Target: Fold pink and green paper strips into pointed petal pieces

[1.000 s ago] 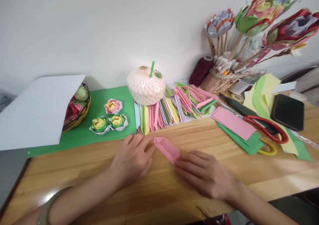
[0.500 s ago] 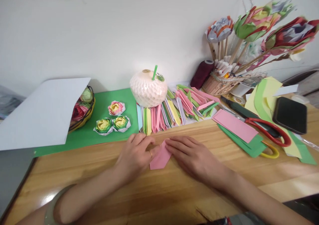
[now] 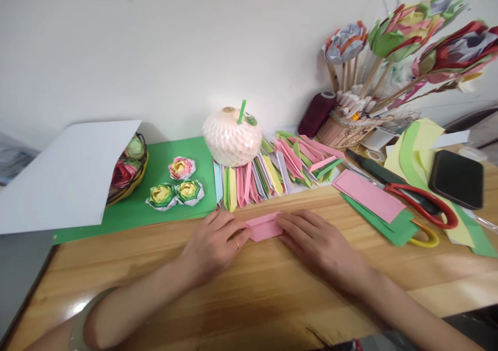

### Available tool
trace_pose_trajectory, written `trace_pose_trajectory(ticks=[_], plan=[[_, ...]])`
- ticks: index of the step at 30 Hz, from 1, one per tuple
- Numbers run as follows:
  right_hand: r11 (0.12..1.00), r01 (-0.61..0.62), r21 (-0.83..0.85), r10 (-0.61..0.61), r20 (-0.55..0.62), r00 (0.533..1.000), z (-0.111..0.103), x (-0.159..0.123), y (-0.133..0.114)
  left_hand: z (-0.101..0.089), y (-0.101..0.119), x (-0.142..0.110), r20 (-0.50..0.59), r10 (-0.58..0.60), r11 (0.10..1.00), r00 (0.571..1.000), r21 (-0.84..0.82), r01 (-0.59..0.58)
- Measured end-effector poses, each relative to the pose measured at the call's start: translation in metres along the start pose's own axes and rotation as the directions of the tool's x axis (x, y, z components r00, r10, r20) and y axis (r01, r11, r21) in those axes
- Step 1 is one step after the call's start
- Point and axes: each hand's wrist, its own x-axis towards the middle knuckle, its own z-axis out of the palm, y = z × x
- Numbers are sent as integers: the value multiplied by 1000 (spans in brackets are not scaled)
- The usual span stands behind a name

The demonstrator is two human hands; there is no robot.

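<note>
A small pink paper piece (image 3: 265, 227) lies level on the wooden table, with a fold line running along its length. My left hand (image 3: 216, 242) pinches its left end between thumb and fingers. At the right end, the fingers of my right hand (image 3: 311, 239) are closed on the paper, and their tips cover its corner. Just behind my hands lies a row of folded paper strips (image 3: 249, 182) in pink, yellow, green and lilac. More folded strips (image 3: 299, 156) are heaped to the right of that row.
Pink paper rectangles (image 3: 368, 195) lie on green ones (image 3: 383, 221), beside red-handled scissors (image 3: 426, 193) and a black phone (image 3: 457, 179). A white textured ornament (image 3: 232, 137) stands behind the strips. Paper flowers (image 3: 182, 168) sit on a green sheet (image 3: 155, 154), left of it.
The pink paper has turned from slanting to lying level between my hands. My right hand moved up and inward, then regripped the right end; my left hand stayed nearly in place.
</note>
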Motion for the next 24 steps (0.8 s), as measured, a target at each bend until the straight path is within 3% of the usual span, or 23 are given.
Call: trace_pose_trajectory(ticks=[5, 8, 12, 16, 24], plan=[[984, -45, 173, 46, 0, 999, 2, 2, 7, 0, 4, 6, -29, 57, 993, 998, 101, -54], [984, -13, 180, 15, -12, 1000, 2, 2, 11, 1, 5, 5, -22, 92, 985, 995, 145, -88], [991, 34, 128, -33, -8, 999, 4, 2, 15, 0, 7, 6, -15, -44, 999, 999, 18, 44], [991, 1, 137, -1, 3, 1000, 6, 1, 16, -1, 6, 7, 29, -206, 963, 978, -172, 208], [979, 4, 202, -8, 17, 1000, 7, 8, 20, 2, 9, 6, 79, -257, 933, 963, -240, 268]])
